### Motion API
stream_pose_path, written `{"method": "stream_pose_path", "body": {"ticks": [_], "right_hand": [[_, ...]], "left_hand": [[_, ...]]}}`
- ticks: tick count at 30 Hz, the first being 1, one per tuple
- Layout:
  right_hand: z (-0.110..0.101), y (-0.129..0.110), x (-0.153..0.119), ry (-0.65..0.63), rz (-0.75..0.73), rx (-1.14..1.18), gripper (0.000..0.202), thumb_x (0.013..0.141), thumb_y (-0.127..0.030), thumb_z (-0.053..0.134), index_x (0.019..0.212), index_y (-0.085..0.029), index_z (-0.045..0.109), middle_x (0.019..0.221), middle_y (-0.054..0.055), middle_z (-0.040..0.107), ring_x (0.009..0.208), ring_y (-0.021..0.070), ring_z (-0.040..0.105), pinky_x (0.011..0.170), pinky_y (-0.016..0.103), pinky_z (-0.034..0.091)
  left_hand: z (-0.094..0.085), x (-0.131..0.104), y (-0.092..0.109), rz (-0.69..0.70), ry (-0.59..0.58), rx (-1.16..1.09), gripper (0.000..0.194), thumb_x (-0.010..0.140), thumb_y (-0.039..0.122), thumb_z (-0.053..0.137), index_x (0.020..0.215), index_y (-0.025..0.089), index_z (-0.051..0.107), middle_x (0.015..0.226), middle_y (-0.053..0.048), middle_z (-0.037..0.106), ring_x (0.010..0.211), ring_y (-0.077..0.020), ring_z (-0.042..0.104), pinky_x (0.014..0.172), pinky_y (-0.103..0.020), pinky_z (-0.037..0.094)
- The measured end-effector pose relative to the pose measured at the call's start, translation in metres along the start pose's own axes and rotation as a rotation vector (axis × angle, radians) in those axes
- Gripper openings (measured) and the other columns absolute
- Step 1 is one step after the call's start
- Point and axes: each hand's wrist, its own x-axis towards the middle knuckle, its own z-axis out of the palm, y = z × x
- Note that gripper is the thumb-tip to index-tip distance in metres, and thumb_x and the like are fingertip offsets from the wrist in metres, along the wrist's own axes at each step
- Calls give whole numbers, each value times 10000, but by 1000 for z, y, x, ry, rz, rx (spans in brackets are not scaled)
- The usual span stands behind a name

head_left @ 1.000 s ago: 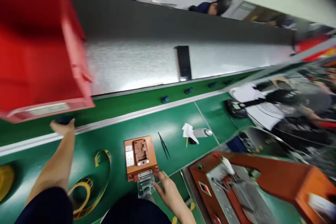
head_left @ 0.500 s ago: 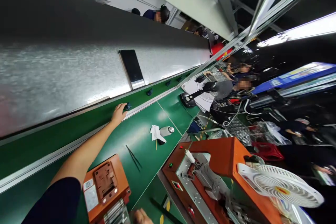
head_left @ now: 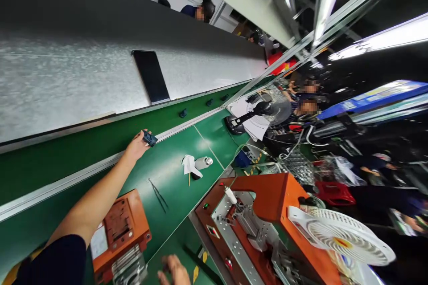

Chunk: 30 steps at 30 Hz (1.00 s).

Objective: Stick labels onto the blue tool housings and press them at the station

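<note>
My left hand (head_left: 137, 144) is closed on a small dark part (head_left: 150, 138), held over the aluminium rail between the green belt (head_left: 123, 130) and the green table. Low in the view, my right hand (head_left: 174, 270) has its fingers apart with nothing in them, somewhat blurred. It is beside the metal clamp end of an orange fixture (head_left: 138, 218), which lies under my left forearm. More small dark parts, one of them nearest at the belt's middle (head_left: 183, 113), sit along the belt.
A phone (head_left: 151, 75) lies on the metal shelf. Tweezers (head_left: 158, 195), a bottle (head_left: 203, 162) with white cloth and a black fan (head_left: 236, 124) stand on the table. An orange machine (head_left: 267, 187) and a white fan (head_left: 351, 236) are at right. Other people sit farther off.
My left hand has lifted the dark part and turned it flatter into view. My right hand has come further into view, fingers spread. The whole scene has shifted slightly left.
</note>
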Motion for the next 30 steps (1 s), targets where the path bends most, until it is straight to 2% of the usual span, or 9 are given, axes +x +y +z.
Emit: {"method": "stream_pose_path", "body": {"ticks": [3,6,11,14,17,20,23,27,30], "right_hand": [[-13,-17,14,82,-59,128,240,903,-284,538,1084,-190,665,987,101,705,926,248,703,839,376,570],[-40,-46,31,116,-158,275,293,941,-390,518,1054,-175,682,1001,114,722,918,239,697,837,373,566],[-71,-85,52,76,-366,442,352,943,-439,568,1148,-167,654,1087,117,699,1001,225,674,908,374,571],[-76,-93,56,36,-642,315,668,853,-452,708,1426,-204,469,1418,144,526,1328,275,495,1102,455,474],[-76,-92,55,-89,-846,167,962,765,-386,799,1553,-224,272,1560,155,360,1460,302,331,1222,517,320],[-70,-85,54,-246,-898,148,982,736,-279,780,1557,-215,246,1549,162,373,1449,295,359,1207,502,351],[-59,-76,55,-343,-895,169,961,693,-269,783,1519,-174,302,1507,183,417,1406,293,421,1181,479,390],[-37,-70,59,-390,-936,170,935,664,-267,774,1488,-161,344,1484,177,449,1404,294,419,1185,481,379],[-21,-74,72,-425,-951,191,939,642,-242,764,1482,-162,352,1484,174,444,1403,291,423,1184,473,379]], "left_hand": [[-21,-79,1,-92,-79,-209,450,992,583,439,1126,179,586,1022,-87,669,897,-179,671,785,-357,576],[-36,-154,-11,-220,-125,-382,454,956,569,530,1002,130,631,822,-57,628,680,-134,621,616,-260,536],[-37,-242,-40,-278,-186,-419,439,906,552,622,923,113,647,734,-45,604,593,-138,602,547,-251,517],[-27,-277,-58,-271,-135,-421,459,914,570,601,906,113,648,737,-56,630,579,-149,616,540,-262,523],[-16,-307,-77,-348,8,-412,472,907,596,596,864,128,642,688,-51,635,538,-157,616,513,-272,520],[-9,-332,-99,-350,112,-426,508,871,645,617,877,138,652,688,-59,650,547,-171,631,512,-283,519],[-7,-354,-121,-287,229,-395,557,811,686,663,872,133,664,711,-74,664,554,-177,632,489,-278,498],[-10,-383,-143,-120,460,-293,444,709,426,870,1013,162,681,839,-41,702,660,-139,651,580,-230,518],[-15,-404,-149,-71,461,-224,445,709,350,875,1064,197,654,835,-9,679,653,-124,622,567,-226,493]]}}
